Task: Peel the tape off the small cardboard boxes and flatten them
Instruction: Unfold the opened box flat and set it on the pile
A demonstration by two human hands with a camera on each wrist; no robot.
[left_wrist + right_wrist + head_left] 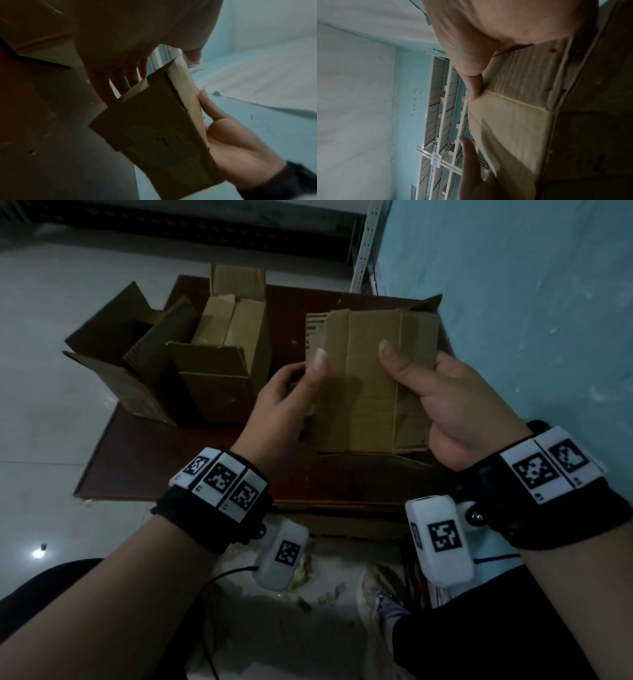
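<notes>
A flattened box (370, 385) is held above the table (144, 460), pinched at its left edge by the left hand (284, 405) and at its right edge by the right hand (455, 412), thumbs on top and fingers curled beneath. Those fingers (118, 83) are seen only from the left wrist. Farther left, open boxes (219, 364) stand upright. Shelving (440, 108) is shown only by the right wrist.

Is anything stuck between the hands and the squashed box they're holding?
Nothing visible is. The left hand and right hand both grip the flattened box directly, thumbs on its front and fingers behind it. The other boxes stand apart on the left.
</notes>
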